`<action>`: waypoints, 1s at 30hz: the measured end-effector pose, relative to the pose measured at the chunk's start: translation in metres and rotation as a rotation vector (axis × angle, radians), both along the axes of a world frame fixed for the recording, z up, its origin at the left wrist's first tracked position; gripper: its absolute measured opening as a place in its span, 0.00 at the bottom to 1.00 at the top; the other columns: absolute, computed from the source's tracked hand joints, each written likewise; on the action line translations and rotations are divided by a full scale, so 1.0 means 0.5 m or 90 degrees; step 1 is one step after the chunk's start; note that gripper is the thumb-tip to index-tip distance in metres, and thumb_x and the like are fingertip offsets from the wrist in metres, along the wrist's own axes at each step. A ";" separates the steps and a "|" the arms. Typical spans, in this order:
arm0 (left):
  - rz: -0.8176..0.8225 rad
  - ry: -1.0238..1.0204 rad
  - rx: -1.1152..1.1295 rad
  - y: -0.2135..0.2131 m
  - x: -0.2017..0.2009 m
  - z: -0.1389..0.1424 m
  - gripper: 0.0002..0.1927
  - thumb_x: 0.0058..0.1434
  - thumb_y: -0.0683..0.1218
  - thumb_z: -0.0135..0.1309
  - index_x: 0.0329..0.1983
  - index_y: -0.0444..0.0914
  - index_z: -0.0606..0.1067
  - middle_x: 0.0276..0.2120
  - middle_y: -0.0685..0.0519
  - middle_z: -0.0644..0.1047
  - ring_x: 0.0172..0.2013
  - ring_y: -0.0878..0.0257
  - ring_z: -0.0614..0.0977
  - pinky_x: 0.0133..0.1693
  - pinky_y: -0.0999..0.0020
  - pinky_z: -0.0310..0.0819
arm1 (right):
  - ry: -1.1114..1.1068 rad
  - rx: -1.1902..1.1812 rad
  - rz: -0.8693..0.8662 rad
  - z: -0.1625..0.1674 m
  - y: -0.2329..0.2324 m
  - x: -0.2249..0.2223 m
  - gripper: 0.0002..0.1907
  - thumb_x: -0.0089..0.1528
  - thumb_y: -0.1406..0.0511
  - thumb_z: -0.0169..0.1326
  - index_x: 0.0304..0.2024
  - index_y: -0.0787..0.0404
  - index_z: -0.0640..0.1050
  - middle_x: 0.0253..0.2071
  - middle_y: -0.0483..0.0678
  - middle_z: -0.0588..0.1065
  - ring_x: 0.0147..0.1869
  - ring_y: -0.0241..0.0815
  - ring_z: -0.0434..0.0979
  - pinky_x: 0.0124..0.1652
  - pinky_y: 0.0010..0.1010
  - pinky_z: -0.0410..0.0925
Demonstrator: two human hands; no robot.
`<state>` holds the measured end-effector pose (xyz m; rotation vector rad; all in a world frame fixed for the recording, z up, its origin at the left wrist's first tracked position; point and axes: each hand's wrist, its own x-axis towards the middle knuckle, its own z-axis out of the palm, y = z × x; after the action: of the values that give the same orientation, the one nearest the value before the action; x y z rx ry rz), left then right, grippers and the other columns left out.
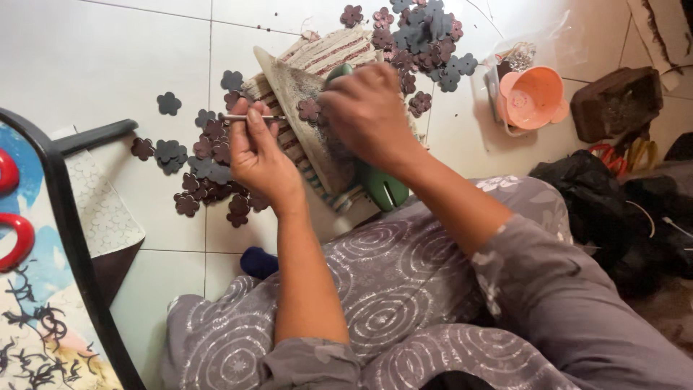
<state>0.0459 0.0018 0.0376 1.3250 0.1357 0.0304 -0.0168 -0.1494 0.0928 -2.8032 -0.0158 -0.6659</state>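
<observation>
Grey garment [404, 289] w/ pale spiral & floral print, sleeves at elbows.

Pale glossy tiled floor [108, 65] with dark grout lines, bright light top right, black-rimmed patterned board [50, 289] at left

Both bare forearms reach forward; the left hand [254, 153] pinches with thumb and fingers, the right hand [368, 112] curls palm-down.

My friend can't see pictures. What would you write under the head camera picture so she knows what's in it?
A seated person's left hand holds a thin metal tool beside a small brown flower-shaped piece on a striped cloth pad, while the right hand presses on the pad. More flower pieces lie on the white tiled floor, near an orange cup.
</observation>
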 end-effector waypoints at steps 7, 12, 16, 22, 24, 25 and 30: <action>-0.012 -0.019 0.020 0.008 0.010 0.007 0.15 0.74 0.45 0.52 0.59 0.34 0.76 0.48 0.52 0.83 0.47 0.67 0.83 0.50 0.68 0.83 | 0.175 -0.236 -0.010 -0.081 0.030 0.086 0.08 0.61 0.66 0.49 0.35 0.59 0.80 0.38 0.49 0.73 0.55 0.49 0.73 0.73 0.51 0.46; -0.008 -0.011 0.099 0.000 0.007 -0.001 0.14 0.74 0.45 0.52 0.58 0.34 0.78 0.47 0.51 0.84 0.46 0.68 0.84 0.47 0.70 0.81 | 0.200 -0.161 -0.004 -0.068 0.021 0.082 0.07 0.63 0.67 0.50 0.35 0.59 0.79 0.40 0.48 0.74 0.57 0.49 0.73 0.75 0.51 0.45; 0.001 -0.002 0.046 -0.001 0.006 -0.017 0.14 0.74 0.44 0.53 0.59 0.34 0.77 0.48 0.51 0.83 0.47 0.67 0.84 0.48 0.70 0.80 | 0.266 -0.073 0.075 -0.037 0.011 0.072 0.07 0.59 0.66 0.52 0.32 0.57 0.81 0.41 0.46 0.76 0.57 0.50 0.73 0.71 0.58 0.41; -0.035 0.013 0.078 -0.002 0.001 -0.038 0.14 0.74 0.45 0.52 0.59 0.35 0.77 0.46 0.53 0.84 0.47 0.68 0.84 0.46 0.71 0.81 | 0.338 -0.151 0.113 -0.032 0.042 0.058 0.06 0.60 0.66 0.54 0.34 0.54 0.83 0.44 0.48 0.76 0.59 0.50 0.72 0.73 0.57 0.38; -0.044 0.008 0.076 0.001 -0.006 -0.045 0.14 0.74 0.44 0.51 0.59 0.35 0.77 0.45 0.53 0.83 0.45 0.68 0.84 0.46 0.72 0.80 | 0.218 -0.154 0.084 -0.030 0.044 0.044 0.06 0.59 0.66 0.56 0.38 0.53 0.82 0.50 0.49 0.75 0.62 0.50 0.72 0.74 0.55 0.40; -0.046 0.007 0.076 0.003 -0.010 -0.049 0.14 0.75 0.44 0.51 0.59 0.35 0.78 0.44 0.53 0.83 0.44 0.68 0.84 0.45 0.72 0.80 | 0.190 -0.081 0.051 -0.027 0.041 0.033 0.08 0.61 0.64 0.58 0.43 0.54 0.80 0.54 0.50 0.73 0.66 0.50 0.70 0.74 0.53 0.41; -0.125 0.030 0.094 0.011 -0.036 -0.077 0.12 0.74 0.44 0.51 0.56 0.35 0.78 0.41 0.55 0.83 0.42 0.69 0.83 0.43 0.74 0.80 | 0.105 0.153 -0.222 -0.010 0.024 -0.104 0.42 0.62 0.55 0.69 0.73 0.55 0.64 0.75 0.56 0.60 0.77 0.60 0.59 0.76 0.47 0.53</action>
<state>0.0278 0.0075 -0.0009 1.4820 0.0436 -0.1598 -0.0689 -0.1372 0.0880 -2.6361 0.5569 -0.4686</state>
